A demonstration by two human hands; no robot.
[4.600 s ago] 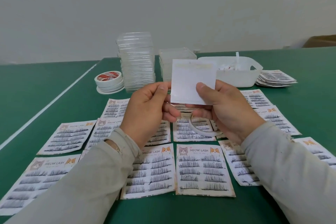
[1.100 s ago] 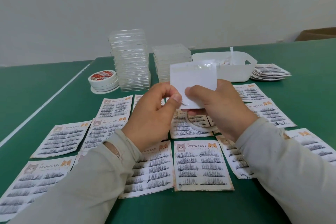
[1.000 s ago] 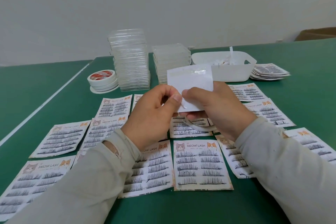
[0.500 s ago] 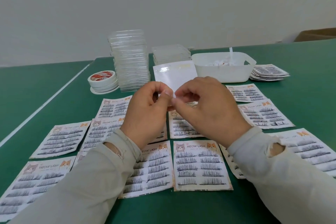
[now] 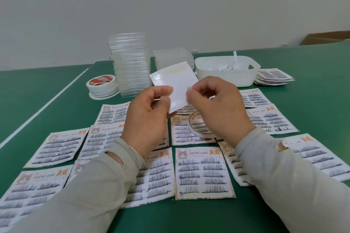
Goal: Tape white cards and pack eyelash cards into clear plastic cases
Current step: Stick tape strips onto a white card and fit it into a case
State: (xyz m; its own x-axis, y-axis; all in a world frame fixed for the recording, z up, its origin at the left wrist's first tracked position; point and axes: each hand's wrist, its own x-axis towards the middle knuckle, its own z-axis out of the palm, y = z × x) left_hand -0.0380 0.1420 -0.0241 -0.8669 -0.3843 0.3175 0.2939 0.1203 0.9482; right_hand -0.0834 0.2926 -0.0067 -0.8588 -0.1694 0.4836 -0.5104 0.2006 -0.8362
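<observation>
- While both hands are raised over the green table [image 5: 284,213], I hold one white card [image 5: 175,85] above the eyelash cards [image 5: 203,173], tilted, its top edge leaning left.
- Left hand [image 5: 146,119]: thumb and forefinger pinch the card's lower left edge.
- Right hand [image 5: 217,108]: curled fingers pinch its right edge.
- I count two stacks of clear plastic cases [image 5: 130,64], one stack of tape rolls [image 5: 102,86], one loose tape ring [image 5: 198,126], one white bin [image 5: 226,71].
- About a dozen eyelash cards lie flat, long axes running away from me.

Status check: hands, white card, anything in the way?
Left hand pinching white card, held up. Right hand pinching at card's right edge. Tape ring on lash cards below; nothing blocking.
</observation>
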